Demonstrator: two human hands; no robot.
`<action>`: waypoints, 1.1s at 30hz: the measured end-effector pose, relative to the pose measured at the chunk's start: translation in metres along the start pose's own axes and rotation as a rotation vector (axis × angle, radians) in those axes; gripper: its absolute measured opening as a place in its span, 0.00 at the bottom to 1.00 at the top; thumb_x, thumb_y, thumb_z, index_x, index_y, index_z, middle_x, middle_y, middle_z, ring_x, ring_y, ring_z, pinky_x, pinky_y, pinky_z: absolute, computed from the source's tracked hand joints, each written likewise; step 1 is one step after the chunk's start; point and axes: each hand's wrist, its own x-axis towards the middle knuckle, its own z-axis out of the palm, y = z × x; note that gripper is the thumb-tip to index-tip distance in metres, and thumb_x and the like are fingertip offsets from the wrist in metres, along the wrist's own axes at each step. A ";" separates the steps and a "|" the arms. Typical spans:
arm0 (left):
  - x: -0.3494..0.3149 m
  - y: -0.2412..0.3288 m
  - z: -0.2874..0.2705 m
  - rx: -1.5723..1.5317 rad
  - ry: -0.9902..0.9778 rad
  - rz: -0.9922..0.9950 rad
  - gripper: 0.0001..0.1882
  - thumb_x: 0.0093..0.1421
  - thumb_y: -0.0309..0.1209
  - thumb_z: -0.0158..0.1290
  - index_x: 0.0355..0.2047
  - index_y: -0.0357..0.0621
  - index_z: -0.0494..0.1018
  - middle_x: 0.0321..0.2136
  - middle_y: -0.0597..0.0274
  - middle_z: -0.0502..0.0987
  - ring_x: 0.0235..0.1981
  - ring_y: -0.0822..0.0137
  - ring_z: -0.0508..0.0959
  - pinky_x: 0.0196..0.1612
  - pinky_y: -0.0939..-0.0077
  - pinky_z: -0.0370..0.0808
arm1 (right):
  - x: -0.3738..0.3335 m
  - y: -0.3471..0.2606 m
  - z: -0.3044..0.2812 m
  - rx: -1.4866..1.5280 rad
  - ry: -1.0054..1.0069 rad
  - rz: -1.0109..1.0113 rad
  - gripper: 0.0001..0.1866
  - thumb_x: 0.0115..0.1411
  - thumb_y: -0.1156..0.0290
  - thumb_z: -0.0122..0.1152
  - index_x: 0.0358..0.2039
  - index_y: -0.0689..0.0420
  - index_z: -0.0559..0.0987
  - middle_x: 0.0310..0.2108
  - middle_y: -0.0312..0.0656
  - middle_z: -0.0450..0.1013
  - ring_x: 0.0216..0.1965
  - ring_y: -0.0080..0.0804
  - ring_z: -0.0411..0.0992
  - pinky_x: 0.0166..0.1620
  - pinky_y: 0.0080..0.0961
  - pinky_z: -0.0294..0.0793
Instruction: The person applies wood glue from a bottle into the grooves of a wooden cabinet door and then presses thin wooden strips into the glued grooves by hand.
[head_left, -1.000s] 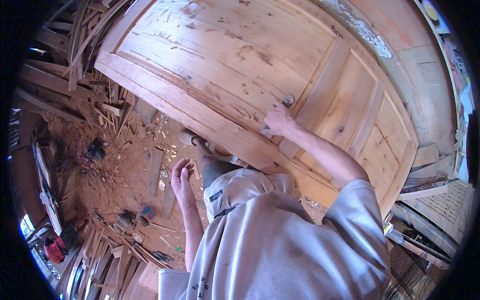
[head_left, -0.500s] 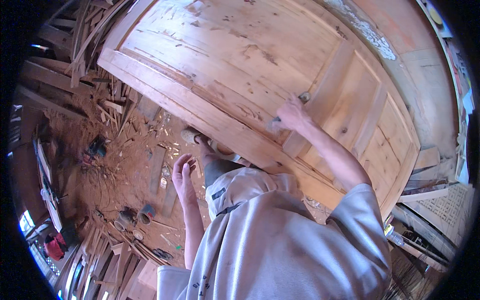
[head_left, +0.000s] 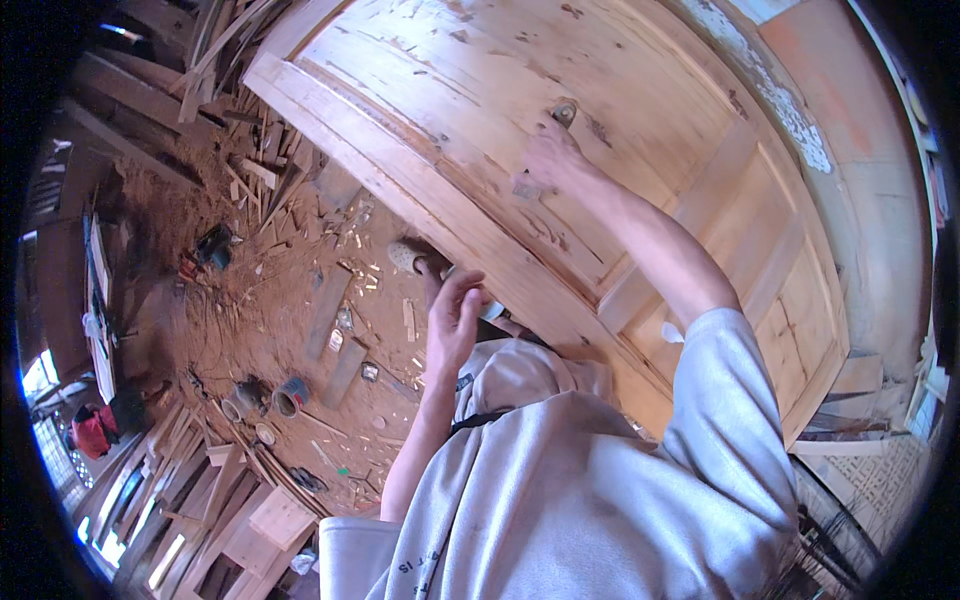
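A large pale wooden panelled door [head_left: 480, 95] lies in front of me, its flat panel marked with dark knots and filler-like patches. On that panel my right hand [head_left: 555, 158] is closed around a small scraper-like hand tool [head_left: 527, 187]. A flat greyish end sticks out on the near side of the fist, and a rounded dark end shows beyond it; the middle is hidden by the fingers. My left hand [head_left: 455, 325] hangs beside the door's near edge, empty, with its fingers loosely bent and apart.
Wood offcuts [head_left: 275, 180] and shavings litter the brown dirt floor [head_left: 180, 330]. Tins [head_left: 290, 396] stand at the left. Stacked boards [head_left: 215, 510] lie at the lower left, and timber strips [head_left: 210, 60] at the upper left. My shoe [head_left: 405, 256] is close to the door edge.
My right hand has moved with the tool farther up the door and to the left across the panel. My left hand has risen and come closer to the door edge. The view has shifted.
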 end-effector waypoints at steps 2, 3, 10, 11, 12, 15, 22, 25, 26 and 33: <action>0.004 0.007 0.004 0.083 -0.030 0.016 0.15 0.65 0.31 0.46 0.48 0.35 0.70 0.41 0.57 0.76 0.42 0.67 0.76 0.47 0.74 0.71 | 0.014 -0.002 -0.012 -0.029 -0.020 -0.031 0.26 0.59 0.46 0.48 0.22 0.53 0.83 0.22 0.45 0.77 0.34 0.38 0.76 0.60 0.49 0.48; 0.005 0.010 -0.002 0.087 -0.007 0.007 0.15 0.65 0.31 0.46 0.48 0.35 0.70 0.41 0.57 0.76 0.42 0.67 0.76 0.47 0.74 0.71 | 0.022 -0.006 -0.032 -0.033 -0.035 -0.032 0.26 0.59 0.47 0.46 0.21 0.53 0.83 0.22 0.45 0.76 0.34 0.40 0.76 0.58 0.47 0.54; 0.051 -0.007 -0.040 -0.090 0.250 -0.130 0.14 0.65 0.31 0.46 0.47 0.35 0.70 0.41 0.55 0.76 0.44 0.67 0.75 0.50 0.74 0.70 | 0.021 -0.005 -0.086 0.703 0.086 0.178 0.18 0.64 0.62 0.44 0.49 0.58 0.71 0.39 0.56 0.75 0.40 0.56 0.73 0.43 0.44 0.71; 0.061 -0.004 -0.045 -0.087 0.271 -0.104 0.14 0.65 0.31 0.46 0.46 0.34 0.70 0.42 0.55 0.76 0.44 0.67 0.75 0.51 0.74 0.70 | 0.006 -0.009 -0.079 0.897 0.146 0.233 0.18 0.65 0.64 0.44 0.52 0.57 0.67 0.43 0.58 0.73 0.42 0.57 0.72 0.45 0.45 0.71; 0.070 0.000 -0.049 -0.083 0.292 -0.078 0.14 0.65 0.31 0.46 0.46 0.34 0.70 0.42 0.55 0.76 0.44 0.67 0.75 0.51 0.73 0.70 | -0.011 -0.018 -0.066 1.090 0.209 0.289 0.19 0.65 0.67 0.44 0.56 0.57 0.63 0.46 0.60 0.71 0.44 0.58 0.71 0.48 0.46 0.70; 0.096 0.011 -0.052 0.052 0.150 -0.016 0.16 0.64 0.32 0.46 0.49 0.36 0.69 0.44 0.51 0.76 0.48 0.63 0.75 0.53 0.71 0.69 | -0.084 -0.054 -0.013 1.085 0.517 0.437 0.18 0.66 0.69 0.44 0.56 0.57 0.65 0.48 0.61 0.69 0.47 0.60 0.69 0.50 0.46 0.69; 0.128 -0.038 0.022 0.816 -0.380 0.498 0.29 0.56 0.30 0.48 0.57 0.29 0.59 0.59 0.38 0.61 0.62 0.47 0.60 0.65 0.54 0.54 | -0.201 -0.133 0.070 0.971 0.153 0.794 0.22 0.63 0.71 0.50 0.58 0.56 0.65 0.44 0.59 0.70 0.43 0.57 0.72 0.43 0.43 0.73; 0.120 -0.049 0.062 1.038 -0.467 0.595 0.33 0.53 0.28 0.48 0.58 0.22 0.55 0.61 0.35 0.55 0.64 0.43 0.54 0.67 0.54 0.49 | -0.197 -0.142 0.084 0.831 0.236 0.770 0.25 0.62 0.70 0.52 0.60 0.49 0.65 0.37 0.53 0.70 0.37 0.52 0.73 0.37 0.43 0.76; 0.116 -0.052 0.068 1.034 -0.505 0.562 0.34 0.52 0.27 0.47 0.58 0.20 0.54 0.62 0.33 0.53 0.65 0.41 0.52 0.67 0.54 0.48 | -0.194 -0.141 0.086 0.834 0.241 0.783 0.25 0.62 0.70 0.52 0.60 0.49 0.65 0.37 0.53 0.70 0.37 0.52 0.73 0.37 0.43 0.76; 0.103 -0.048 0.079 0.923 -0.585 0.513 0.37 0.52 0.24 0.44 0.61 0.21 0.47 0.62 0.34 0.54 0.65 0.45 0.55 0.66 0.55 0.50 | -0.152 -0.130 0.074 0.838 0.240 0.697 0.27 0.60 0.71 0.51 0.61 0.45 0.65 0.40 0.53 0.71 0.40 0.52 0.74 0.41 0.44 0.75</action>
